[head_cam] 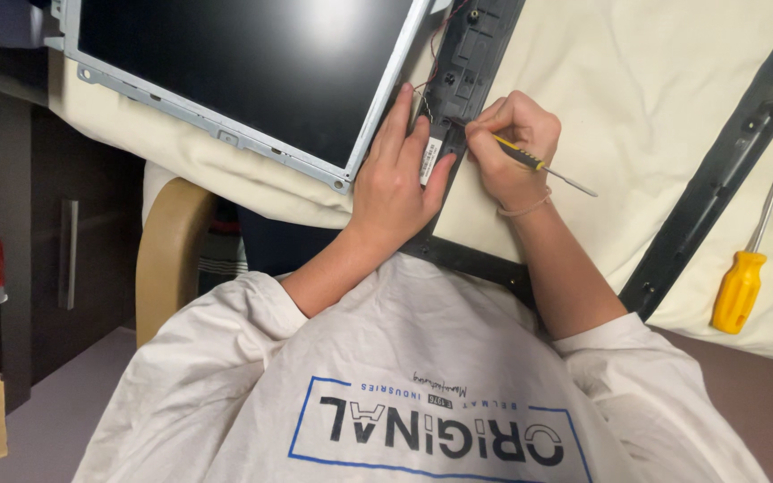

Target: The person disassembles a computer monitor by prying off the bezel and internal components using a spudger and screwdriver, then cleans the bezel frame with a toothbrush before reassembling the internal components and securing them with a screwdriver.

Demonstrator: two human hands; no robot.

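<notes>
A flat display panel point(243, 63), dark-faced and framed in pale metal, was laid tilted on a cream cloth point(655, 98) spread over the surface. Beside its right edge a black plastic bezel strip point(471, 54) was set, its long axis running from upper right to lower left. The left hand point(395, 179) was laid palm down across the panel's edge and the strip, fingers extended and pressed flat, nothing being clasped. The right hand point(512, 143) was curled closed around a small screwdriver point(534, 164) with a black and yellow handle; its long axis ran nearly level, the one end at the strip and the other end toward the right. A second black strip point(717, 179) and a yellow-handled screwdriver point(744, 273) were left well apart at the right.
</notes>
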